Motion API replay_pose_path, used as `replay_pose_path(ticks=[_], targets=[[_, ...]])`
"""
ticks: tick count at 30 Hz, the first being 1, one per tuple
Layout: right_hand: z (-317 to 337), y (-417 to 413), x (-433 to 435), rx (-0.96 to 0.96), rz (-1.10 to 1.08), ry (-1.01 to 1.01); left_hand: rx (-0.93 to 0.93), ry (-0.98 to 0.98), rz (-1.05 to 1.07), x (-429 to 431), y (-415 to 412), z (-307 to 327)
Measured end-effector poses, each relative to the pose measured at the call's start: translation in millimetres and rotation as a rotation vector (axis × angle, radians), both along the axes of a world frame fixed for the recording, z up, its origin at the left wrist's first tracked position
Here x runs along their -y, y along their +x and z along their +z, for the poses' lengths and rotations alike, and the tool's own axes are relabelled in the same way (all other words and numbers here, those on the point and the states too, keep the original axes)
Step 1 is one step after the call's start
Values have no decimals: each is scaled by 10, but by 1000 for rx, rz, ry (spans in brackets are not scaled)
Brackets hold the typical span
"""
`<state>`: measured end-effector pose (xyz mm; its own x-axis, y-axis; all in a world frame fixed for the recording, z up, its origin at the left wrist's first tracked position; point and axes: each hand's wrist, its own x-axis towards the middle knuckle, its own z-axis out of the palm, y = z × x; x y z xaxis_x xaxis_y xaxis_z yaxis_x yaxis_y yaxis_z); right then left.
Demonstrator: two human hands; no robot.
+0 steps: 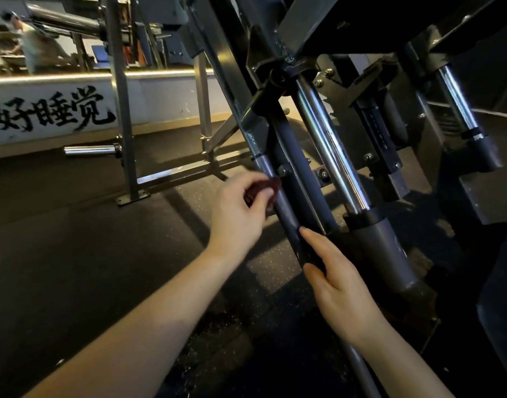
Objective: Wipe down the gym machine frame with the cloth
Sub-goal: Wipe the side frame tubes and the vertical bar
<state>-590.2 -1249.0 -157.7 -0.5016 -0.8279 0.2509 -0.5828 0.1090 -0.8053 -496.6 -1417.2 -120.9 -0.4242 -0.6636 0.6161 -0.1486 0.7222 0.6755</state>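
the left grip (241,209) is curled around a bunched dark red cloth (265,191), pinching it between thumb and fingers. the cloth is pressed against the side of a slanted grey tube (286,212) of the machine frame (226,81), just below a collar on that tube. lower on the same tube, the right grip (340,285) wraps it, thumb on the near side and forefinger lying straight up along the metal. just to the right, a chrome rod (332,156) runs parallel into a dark sleeve. the frame stands on a dark speckled rubber floor (88,254). a short chrome peg (88,150) sticks out from an upright at left, before a white wall (166,96) with black brush lettering.
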Motion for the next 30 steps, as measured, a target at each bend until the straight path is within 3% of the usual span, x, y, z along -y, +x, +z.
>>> replay_pose_path(ticks=[4,7,10,17,21,24,27,30], targets=[[-102,38,-135,-19,10,-11,127,-79,-45,-197,65,-222],[-189,59,-229,-60,16,24,37,42,41,49,-6,121],[-222,39,-213,-45,12,30,18,-23,107,204,-77,316],[-262,32,-165,-24,-3,36,186,-146,-39,-251,7,-244],[-213,-60,-208,81,19,36,49,55,39,117,-37,134],[-202,-89,-223,148,46,38,35,-43,118,230,-65,215],[-229,-110,-211,166,40,16,62,-33,-5,-90,-31,-129],[-254,-107,-218,165,50,-12,162,-146,-130,-420,76,-512]])
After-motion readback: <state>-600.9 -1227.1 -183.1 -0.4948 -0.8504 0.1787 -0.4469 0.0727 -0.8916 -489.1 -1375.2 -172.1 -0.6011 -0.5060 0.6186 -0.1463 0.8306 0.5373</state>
